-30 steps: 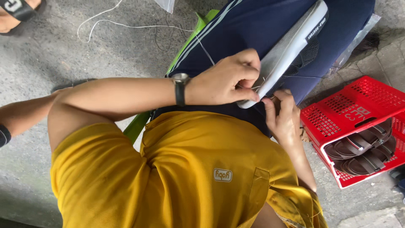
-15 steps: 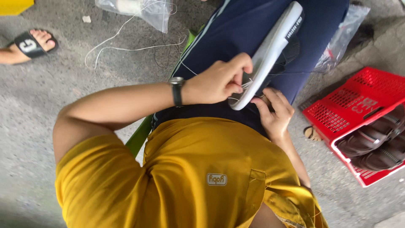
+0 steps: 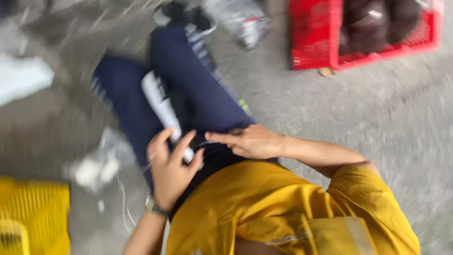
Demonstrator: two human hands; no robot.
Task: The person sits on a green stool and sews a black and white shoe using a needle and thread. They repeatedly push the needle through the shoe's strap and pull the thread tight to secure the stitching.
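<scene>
Head view is blurred: left hand [image 3: 171,172] grips a white shoe sole [image 3: 165,113] on the lap, right hand [image 3: 250,141] lies open alongside, stitching apparently unfinished.

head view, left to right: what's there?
Yellow crate → clear plastic bag on the floor → left hand gripping the white shoe sole → right hand resting on the lap → red crate holding dark sandals. Frame is blurred.

Blurred grey concrete floor [image 3: 368,123] in daylight, a red crate [image 3: 311,42] and a yellow crate [image 3: 33,212] on it.
</scene>
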